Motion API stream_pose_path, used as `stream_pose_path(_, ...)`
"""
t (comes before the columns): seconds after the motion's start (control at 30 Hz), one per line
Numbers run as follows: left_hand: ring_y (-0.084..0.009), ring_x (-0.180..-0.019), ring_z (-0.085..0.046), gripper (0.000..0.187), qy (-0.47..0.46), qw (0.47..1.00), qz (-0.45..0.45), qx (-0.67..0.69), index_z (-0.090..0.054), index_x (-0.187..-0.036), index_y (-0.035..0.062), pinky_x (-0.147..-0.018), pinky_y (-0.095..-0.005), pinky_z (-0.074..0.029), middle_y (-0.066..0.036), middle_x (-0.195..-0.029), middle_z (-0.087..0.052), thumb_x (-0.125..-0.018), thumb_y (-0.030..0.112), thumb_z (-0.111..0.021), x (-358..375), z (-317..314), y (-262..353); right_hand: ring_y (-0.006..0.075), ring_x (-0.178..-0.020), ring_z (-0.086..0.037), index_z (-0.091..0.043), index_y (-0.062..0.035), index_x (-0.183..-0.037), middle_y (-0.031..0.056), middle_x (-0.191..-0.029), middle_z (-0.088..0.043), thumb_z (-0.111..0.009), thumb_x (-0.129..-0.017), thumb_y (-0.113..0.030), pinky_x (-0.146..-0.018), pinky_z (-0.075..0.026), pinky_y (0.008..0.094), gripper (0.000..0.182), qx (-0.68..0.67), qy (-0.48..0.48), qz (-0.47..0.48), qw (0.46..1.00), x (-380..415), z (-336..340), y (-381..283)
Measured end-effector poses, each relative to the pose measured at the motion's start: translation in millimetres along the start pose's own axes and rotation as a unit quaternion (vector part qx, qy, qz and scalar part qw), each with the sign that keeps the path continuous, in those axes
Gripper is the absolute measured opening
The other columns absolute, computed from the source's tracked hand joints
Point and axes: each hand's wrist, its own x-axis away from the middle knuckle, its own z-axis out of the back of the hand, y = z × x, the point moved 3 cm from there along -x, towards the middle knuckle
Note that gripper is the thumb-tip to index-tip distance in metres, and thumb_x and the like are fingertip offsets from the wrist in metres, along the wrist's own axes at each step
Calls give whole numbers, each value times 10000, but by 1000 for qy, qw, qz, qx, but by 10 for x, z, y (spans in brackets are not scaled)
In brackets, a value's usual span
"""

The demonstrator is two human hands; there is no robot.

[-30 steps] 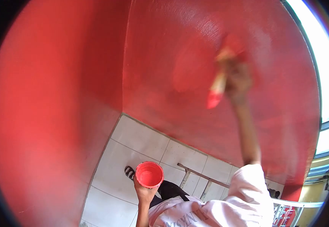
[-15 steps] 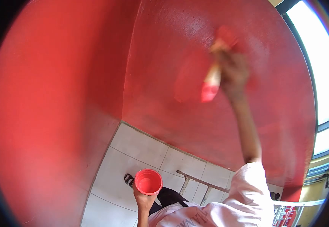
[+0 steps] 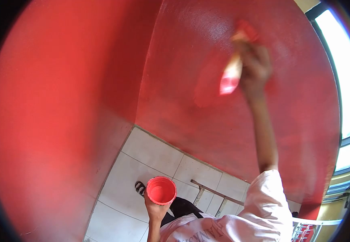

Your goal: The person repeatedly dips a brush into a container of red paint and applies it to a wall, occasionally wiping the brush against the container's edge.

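My right hand [image 3: 256, 66] is raised against the red wall [image 3: 207, 80] and grips a paintbrush [image 3: 233, 68]. The brush's handle end is red and points down to the left; its red bristles are at the top, at the wall, blurred by motion. Low in the view, my left hand [image 3: 156, 209] is closed around a small red paint tub [image 3: 161, 190]. The tub is tilted so that its open top faces me, and red paint shows inside. Most of the left fingers are hidden behind the tub.
A second red wall [image 3: 46, 101] meets the painted one at a corner on the left. White floor tiles [image 3: 126, 177] lie below, with a metal ladder-like frame [image 3: 219, 193] on them. A bright window [image 3: 340, 64] is at the right, above white metal rails [image 3: 316, 222].
The brush and my right hand have shifted slightly up and to the right in view. The camera's view has also shifted a little; the tub stays in my left hand.
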Motion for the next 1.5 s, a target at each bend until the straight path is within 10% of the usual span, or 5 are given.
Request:
stream_pose_path(0.27, -266, -1117, -594, 863, -25, 999, -27, -11, -442, -1303, 19, -945, -399, -490, -136, -1234, -583, -590, 124, -917, -20, 14, 231, 213, -923, -620, -725, -215, -1053, 8, -1004, -640, -700, -727, -106, -684, -528, 400, 345, -164, -304, 24, 938, 2110, -907, -978)
stream_pose_path(0.5, -265, -1113, -600, 862, -20, 999, 12, 37, -432, -1302, 19, -946, -396, -497, -136, -1222, -595, -602, 139, -920, 116, -53, 97, 201, -706, -527, -750, -121, -1016, 51, -917, -664, -712, -733, -94, -583, -416, 337, 287, -91, 102, -107, 985, 333, 202, -35)
stream_pose_path(0.77, -266, -1119, -603, 868, -39, 999, -11, 17, -433, -1305, 23, -954, -397, -496, -135, -1234, -596, -595, 128, -923, 241, -96, 56, 233, -906, -603, -718, -245, -1054, -21, -1008, -635, -694, -729, -85, -656, -548, 396, 362, -176, -357, -42, 916, 2571, -1013, -1125)
stream_pose_path(1.07, -259, -1099, -619, 805, -8, 998, -34, 43, -472, -1278, 14, -945, -386, -505, -138, -1221, -617, -604, 86, -906, 248, -89, 390, 208, -796, -613, -740, -85, -1059, 64, -970, -673, -726, -745, -118, -637, -512, 317, 317, -16, 112, -44, 993, 61, 925, 246)
stream_pose_path(1.5, -272, -1096, -617, 843, 0, 1000, -22, 21, -450, -1292, 6, -965, -399, -487, -144, -1214, -615, -594, 97, -913, 423, -152, 263, 228, -851, -597, -731, -145, -1011, 38, -1014, -678, -696, -762, -98, -727, -504, 358, 255, -298, -169, -165, 925, 1645, 331, -136)
